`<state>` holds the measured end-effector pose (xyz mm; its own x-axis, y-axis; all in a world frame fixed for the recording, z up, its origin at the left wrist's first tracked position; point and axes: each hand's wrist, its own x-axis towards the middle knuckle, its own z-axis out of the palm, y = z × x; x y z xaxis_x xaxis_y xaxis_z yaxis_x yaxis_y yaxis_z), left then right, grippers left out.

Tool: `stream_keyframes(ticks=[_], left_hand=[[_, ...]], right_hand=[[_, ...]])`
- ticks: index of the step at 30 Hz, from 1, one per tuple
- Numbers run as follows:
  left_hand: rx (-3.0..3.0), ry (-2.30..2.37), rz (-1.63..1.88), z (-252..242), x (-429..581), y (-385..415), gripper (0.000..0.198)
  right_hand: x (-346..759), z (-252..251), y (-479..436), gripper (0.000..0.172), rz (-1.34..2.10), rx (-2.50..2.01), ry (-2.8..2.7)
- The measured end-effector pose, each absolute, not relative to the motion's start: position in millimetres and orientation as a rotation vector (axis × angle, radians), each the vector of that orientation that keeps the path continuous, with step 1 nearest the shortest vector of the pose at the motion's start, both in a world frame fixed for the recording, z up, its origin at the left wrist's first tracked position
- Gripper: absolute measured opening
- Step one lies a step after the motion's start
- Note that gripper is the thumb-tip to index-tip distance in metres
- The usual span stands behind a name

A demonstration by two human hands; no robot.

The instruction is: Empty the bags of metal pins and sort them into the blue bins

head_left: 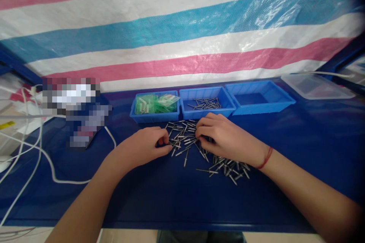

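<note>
Left hand [148,145] loosely curled, hold unclear, beside scattered rivets [226,166], right hand [221,133] half-closed over them, hold unclear, blue bins [205,114] just behind, open desk [159,199] toward the near edge.

We see the left hand [144,144], fingers curled, beside and the right hand [221,134] over scattered metal rivets [226,165] on a blue tabletop [176,201], before three blue bins [262,109], the leftmost holding green packets [156,104], the middle further rivets [207,103].
</note>
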<state>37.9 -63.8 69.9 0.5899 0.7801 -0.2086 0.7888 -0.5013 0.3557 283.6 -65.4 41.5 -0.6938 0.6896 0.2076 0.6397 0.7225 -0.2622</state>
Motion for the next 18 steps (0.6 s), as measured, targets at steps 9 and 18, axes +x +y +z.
stream_keyframes(ticks=[9, 18], left_hand=[[2.394, 1.249, -0.045, 65.4, 42.3, -62.8, 0.026], [2.33, 1.256, -0.035, 60.8, 42.2, -61.2, 0.035]], right_hand=[[282.7, 41.1, -68.4, 0.016, 0.286, -1.001, -2.657], [289.0, 49.0, -65.0, 0.016, 0.29, -1.013, -2.667]])
